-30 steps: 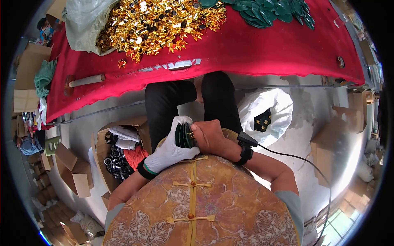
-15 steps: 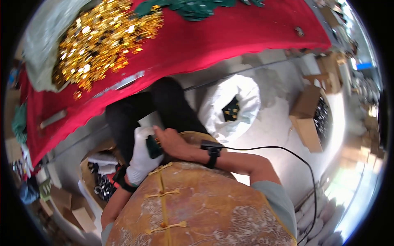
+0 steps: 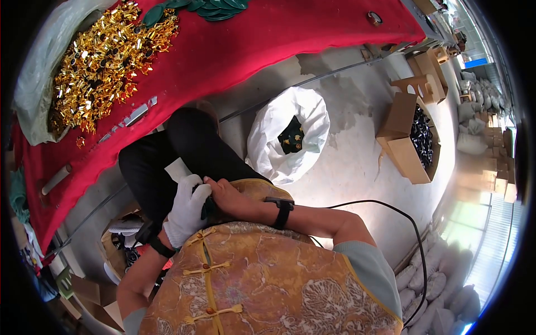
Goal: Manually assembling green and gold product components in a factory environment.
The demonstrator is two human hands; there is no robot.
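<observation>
My left hand (image 3: 187,209), in a white knitted glove, is closed in front of my lap. Against it works my bare right hand (image 3: 226,198), its fingers curled and its thumb near the gloved fingertips. Between the two shows part of a dark green piece (image 3: 209,209), mostly covered by my fingers. I cannot make out its whole shape. A flat pale grey strip (image 3: 177,169) sticks up beyond the gloved fingers, over my dark trousers; its lower end is hidden. On the red-covered table (image 3: 223,53) lie a heap of small gold parts (image 3: 103,64) and several dark green flat pieces (image 3: 220,8).
A white sack (image 3: 262,142) with green and gold pieces stands on the floor. Farther right is a cardboard box (image 3: 410,159) of dark shiny parts. Another box of mixed items (image 3: 120,240) stands at my left. A black cable (image 3: 385,204) runs past my right arm.
The view has shifted, so the table and sack sit farther left. My gloved fingers have moved up beside my right thumb, covering more of the green piece.
</observation>
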